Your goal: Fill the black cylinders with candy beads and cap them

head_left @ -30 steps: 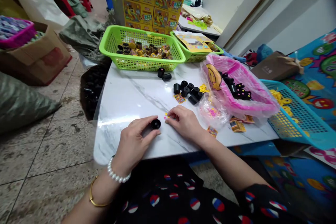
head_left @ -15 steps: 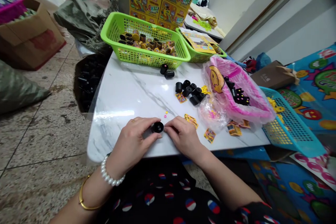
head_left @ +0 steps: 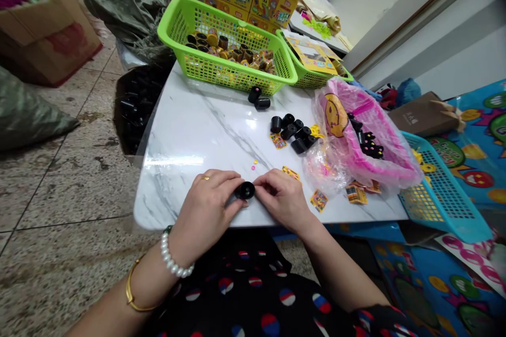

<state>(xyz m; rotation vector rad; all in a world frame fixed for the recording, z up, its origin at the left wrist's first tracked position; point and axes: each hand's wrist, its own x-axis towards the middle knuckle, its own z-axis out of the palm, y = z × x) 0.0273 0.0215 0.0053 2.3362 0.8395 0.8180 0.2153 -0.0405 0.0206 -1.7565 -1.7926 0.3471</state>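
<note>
Black cap (head_left: 246, 190): where is it held?
— Over the near edge of the marble table (head_left: 197, 126), pinched between the fingertips of left hand (head_left: 209, 205) and right hand (head_left: 282, 201), mouth tilted up.
— Step in hand?
— Judged as seating something inside; a steady grip is called for. Tiny beads (head_left: 253, 165) are seen nearby.

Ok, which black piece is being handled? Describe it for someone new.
Start at the white marble-patterned table, near edge. Between the left hand and right hand sits a small black plastic cup, open mouth facing the camera. It alone is held; the other black cups lie loose farther back.
</note>
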